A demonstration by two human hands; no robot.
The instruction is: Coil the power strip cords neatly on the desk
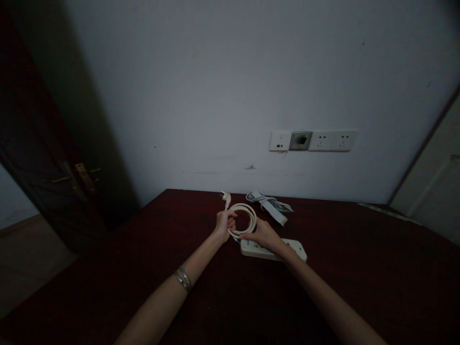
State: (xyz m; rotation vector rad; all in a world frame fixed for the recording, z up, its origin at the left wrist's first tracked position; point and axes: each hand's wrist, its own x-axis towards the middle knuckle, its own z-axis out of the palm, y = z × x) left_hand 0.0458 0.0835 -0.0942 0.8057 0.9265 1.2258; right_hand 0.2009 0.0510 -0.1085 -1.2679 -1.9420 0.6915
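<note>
A white power strip [296, 247] lies on the dark red table [108, 268]. Its white cable [249, 209] is wound into a loop held up over the strip's left end. My left hand [224, 224] is closed round the left side of the loop, with the plug [225, 196] sticking up just beyond it. My right hand [261, 233] grips the loop's lower right side, fingers closed on the cable, resting over the strip. A metal bracelet [183, 279] sits on my left wrist.
A second power strip [268, 205] with its grey cable bundled lies farther back on the table. Wall sockets [312, 141] are set in the white wall above. A dark door [43, 143] with a brass handle stands at the left.
</note>
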